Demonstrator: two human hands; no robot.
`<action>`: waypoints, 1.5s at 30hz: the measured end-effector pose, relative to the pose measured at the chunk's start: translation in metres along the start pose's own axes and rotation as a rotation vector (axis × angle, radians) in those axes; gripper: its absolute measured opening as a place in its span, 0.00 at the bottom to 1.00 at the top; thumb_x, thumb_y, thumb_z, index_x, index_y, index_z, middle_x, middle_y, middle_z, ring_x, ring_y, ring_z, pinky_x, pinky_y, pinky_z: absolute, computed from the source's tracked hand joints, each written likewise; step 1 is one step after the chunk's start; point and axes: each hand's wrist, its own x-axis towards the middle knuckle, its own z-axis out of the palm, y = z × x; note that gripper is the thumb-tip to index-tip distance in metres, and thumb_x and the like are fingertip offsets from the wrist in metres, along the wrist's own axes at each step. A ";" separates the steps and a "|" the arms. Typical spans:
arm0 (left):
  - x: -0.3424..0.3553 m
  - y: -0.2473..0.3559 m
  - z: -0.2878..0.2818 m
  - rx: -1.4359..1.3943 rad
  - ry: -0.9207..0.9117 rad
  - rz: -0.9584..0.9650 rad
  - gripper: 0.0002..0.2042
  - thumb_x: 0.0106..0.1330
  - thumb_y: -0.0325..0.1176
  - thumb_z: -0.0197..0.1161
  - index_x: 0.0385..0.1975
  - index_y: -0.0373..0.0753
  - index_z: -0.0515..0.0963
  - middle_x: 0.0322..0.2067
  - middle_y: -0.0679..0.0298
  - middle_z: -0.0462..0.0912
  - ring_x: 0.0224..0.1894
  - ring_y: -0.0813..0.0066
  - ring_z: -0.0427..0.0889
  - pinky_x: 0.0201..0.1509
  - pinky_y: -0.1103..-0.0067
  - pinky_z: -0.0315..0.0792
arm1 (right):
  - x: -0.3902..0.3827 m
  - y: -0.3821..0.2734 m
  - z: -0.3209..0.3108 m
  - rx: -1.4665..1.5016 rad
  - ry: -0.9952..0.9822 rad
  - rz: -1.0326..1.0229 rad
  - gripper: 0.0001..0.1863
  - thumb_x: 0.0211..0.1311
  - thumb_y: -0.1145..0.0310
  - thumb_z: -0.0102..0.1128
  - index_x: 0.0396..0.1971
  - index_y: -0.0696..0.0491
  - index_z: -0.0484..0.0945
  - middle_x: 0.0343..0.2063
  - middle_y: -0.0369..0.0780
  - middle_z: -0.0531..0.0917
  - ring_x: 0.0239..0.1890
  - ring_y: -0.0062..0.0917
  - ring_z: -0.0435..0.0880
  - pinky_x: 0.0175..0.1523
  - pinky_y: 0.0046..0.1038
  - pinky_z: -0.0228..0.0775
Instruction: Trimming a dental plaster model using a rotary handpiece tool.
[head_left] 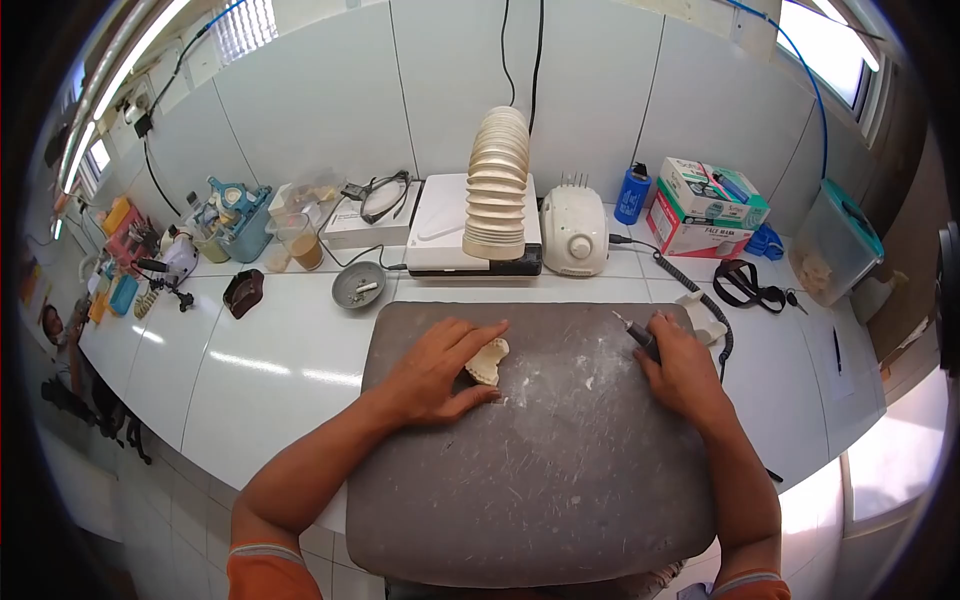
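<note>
My left hand [436, 373] rests on the grey mat [530, 480], its thumb and fingers spread around a cream-coloured plaster dental cast [487, 362]. The cast lies in the gap between thumb and index finger, its row of teeth toward the near side. Whether the hidden fingers touch it, I cannot tell. At the mat's right side, my right hand [685, 368] is closed around a dark rotary handpiece [640, 338], whose thin metal tip points up and left. White dust and scratches mark the mat between my hands.
Behind the mat stand a ribbed suction hose [497, 185] and a white control unit [573, 235] with a knob. A coiled cord [690, 280] runs at right, near mask boxes [705, 205]. An ashtray [358, 286] and a cup of brown drink [303, 245] stand at left.
</note>
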 end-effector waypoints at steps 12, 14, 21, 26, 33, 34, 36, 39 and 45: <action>-0.006 0.029 0.004 -0.410 0.118 -0.247 0.38 0.64 0.34 0.86 0.73 0.37 0.75 0.61 0.57 0.82 0.64 0.65 0.84 0.71 0.69 0.79 | -0.004 -0.001 0.005 -0.077 0.146 -0.064 0.17 0.73 0.66 0.72 0.53 0.56 0.77 0.61 0.60 0.85 0.66 0.58 0.84 0.64 0.52 0.81; -0.007 0.025 0.006 -0.414 0.120 -0.258 0.38 0.63 0.34 0.86 0.73 0.37 0.75 0.61 0.57 0.82 0.65 0.64 0.84 0.72 0.68 0.79 | -0.005 -0.009 -0.001 -0.030 0.158 -0.047 0.16 0.72 0.67 0.73 0.52 0.56 0.78 0.55 0.57 0.87 0.60 0.56 0.87 0.58 0.51 0.81; -0.008 0.035 0.011 -0.468 0.154 -0.225 0.37 0.62 0.34 0.88 0.70 0.38 0.76 0.63 0.57 0.81 0.67 0.62 0.83 0.72 0.64 0.82 | -0.034 -0.053 -0.016 0.160 0.245 -0.249 0.13 0.69 0.64 0.78 0.42 0.53 0.81 0.32 0.46 0.89 0.35 0.47 0.91 0.38 0.43 0.80; -0.011 0.038 0.012 -0.394 0.101 -0.132 0.37 0.60 0.35 0.89 0.69 0.40 0.77 0.61 0.55 0.82 0.64 0.59 0.85 0.69 0.65 0.82 | -0.045 -0.068 -0.002 0.177 -0.015 -0.366 0.18 0.70 0.54 0.79 0.41 0.50 0.81 0.27 0.43 0.88 0.31 0.46 0.91 0.36 0.43 0.79; -0.009 0.036 0.012 -0.352 0.090 -0.059 0.37 0.59 0.36 0.89 0.70 0.40 0.79 0.59 0.54 0.83 0.60 0.57 0.85 0.65 0.67 0.81 | -0.045 -0.074 -0.003 0.093 -0.173 -0.277 0.31 0.72 0.35 0.71 0.41 0.53 0.80 0.26 0.47 0.88 0.32 0.49 0.91 0.39 0.48 0.78; -0.010 0.036 0.013 -0.352 0.091 -0.059 0.37 0.59 0.36 0.89 0.70 0.40 0.79 0.59 0.54 0.83 0.60 0.57 0.85 0.65 0.67 0.81 | -0.044 -0.072 -0.002 0.115 -0.176 -0.261 0.32 0.73 0.33 0.69 0.41 0.53 0.80 0.26 0.48 0.87 0.32 0.50 0.90 0.39 0.49 0.77; -0.010 0.036 0.014 -0.385 0.094 -0.065 0.37 0.60 0.36 0.88 0.70 0.40 0.79 0.58 0.54 0.83 0.60 0.57 0.85 0.65 0.67 0.80 | -0.043 -0.070 0.000 0.137 -0.179 -0.245 0.34 0.73 0.31 0.67 0.41 0.53 0.81 0.26 0.49 0.87 0.32 0.51 0.90 0.40 0.49 0.77; -0.010 0.036 0.013 -0.374 0.091 -0.056 0.37 0.60 0.37 0.88 0.70 0.41 0.80 0.58 0.54 0.82 0.61 0.57 0.85 0.66 0.66 0.80 | -0.042 -0.068 0.001 0.158 -0.183 -0.249 0.33 0.75 0.32 0.65 0.41 0.54 0.81 0.26 0.50 0.87 0.32 0.51 0.90 0.40 0.50 0.77; -0.009 0.037 0.011 -0.374 0.096 -0.040 0.36 0.62 0.36 0.86 0.72 0.45 0.79 0.56 0.56 0.81 0.59 0.58 0.85 0.63 0.67 0.81 | -0.041 -0.068 0.001 0.144 -0.182 -0.244 0.34 0.75 0.32 0.64 0.41 0.54 0.82 0.25 0.49 0.87 0.31 0.51 0.89 0.41 0.51 0.76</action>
